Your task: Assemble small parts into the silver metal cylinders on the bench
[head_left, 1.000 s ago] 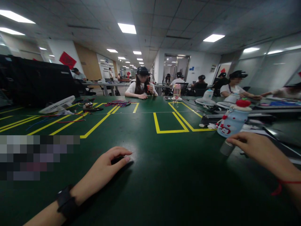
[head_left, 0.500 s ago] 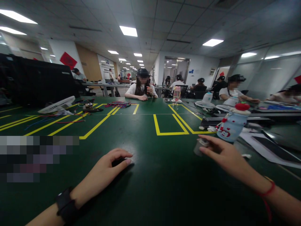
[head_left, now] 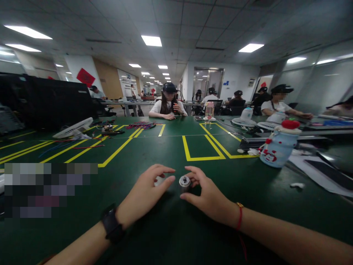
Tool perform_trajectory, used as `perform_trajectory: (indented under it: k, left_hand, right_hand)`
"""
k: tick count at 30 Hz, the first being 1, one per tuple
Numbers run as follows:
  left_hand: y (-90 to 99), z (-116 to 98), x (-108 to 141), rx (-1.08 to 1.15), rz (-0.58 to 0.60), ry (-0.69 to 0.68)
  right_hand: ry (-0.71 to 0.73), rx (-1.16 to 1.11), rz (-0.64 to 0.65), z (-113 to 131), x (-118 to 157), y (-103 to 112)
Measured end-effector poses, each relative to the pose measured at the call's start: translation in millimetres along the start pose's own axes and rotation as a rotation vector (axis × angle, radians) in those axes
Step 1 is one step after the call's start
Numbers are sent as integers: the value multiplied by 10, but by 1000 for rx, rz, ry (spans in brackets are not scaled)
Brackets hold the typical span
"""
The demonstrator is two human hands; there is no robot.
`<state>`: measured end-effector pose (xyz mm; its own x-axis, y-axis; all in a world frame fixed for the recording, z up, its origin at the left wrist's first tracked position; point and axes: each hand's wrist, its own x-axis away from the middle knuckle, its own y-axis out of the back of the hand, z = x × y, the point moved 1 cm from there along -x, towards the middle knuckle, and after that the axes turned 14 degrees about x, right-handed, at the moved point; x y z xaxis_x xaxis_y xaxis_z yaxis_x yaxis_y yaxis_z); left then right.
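A small silver cylinder with a dark stub in the middle of its top, like a small motor (head_left: 184, 182), stands upright on the green table (head_left: 154, 151). My right hand (head_left: 211, 195) curves around its right side, index finger raised clear and thumb near its base; whether the other fingertips touch it I cannot tell. To the left, my left hand (head_left: 150, 191) rests low over the table with thumb and index finger apart. A pale patch shows between them, and I cannot make out whether it is a thing or a reflection.
Right of my hands stand a light blue bottle (head_left: 280, 147) with a red top and a white scrap (head_left: 297, 185). Farther off lie a white fan (head_left: 73, 129), bundled wires (head_left: 140, 125) and yellow tape outlines (head_left: 205, 159). A person (head_left: 168, 105) sits across the table.
My right hand has come left and inward with the cylinder, away from the blue bottle, and its fingers have spread. My left hand has shifted right, so both hands are now close together.
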<state>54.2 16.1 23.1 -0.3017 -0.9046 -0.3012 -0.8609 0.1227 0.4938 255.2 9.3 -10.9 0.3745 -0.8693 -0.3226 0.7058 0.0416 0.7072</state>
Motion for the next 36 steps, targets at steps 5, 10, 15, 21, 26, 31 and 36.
perform_trajectory:
  k: [5, 10, 15, 21, 26, 31, 36]
  left_hand:
    - [-178, -230, -193, 37, 9, -163]
    - [-165, -173, -160, 36, -18, -118]
    - [-179, -188, -135, 62, -32, -114]
    - [-150, -23, -68, 13, 20, -54]
    - [-294, 148, -18, -147, 131, -28]
    - [-153, 151, 20, -10, 120, 15]
    - [237, 243, 170, 123, 45, 185]
  right_hand:
    - [-11, -39, -5, -11, -8, -17]
    - [5, 7, -5, -11, -5, -22]
    - [-12, 40, -6, -19, 5, -3]
    - [31, 140, -5, -40, 46, 114]
    - [62, 167, -29, -43, 57, 97]
    - [14, 213, -124, -117, 77, 279]
    - [-207, 501, -319, -628, 368, 942]
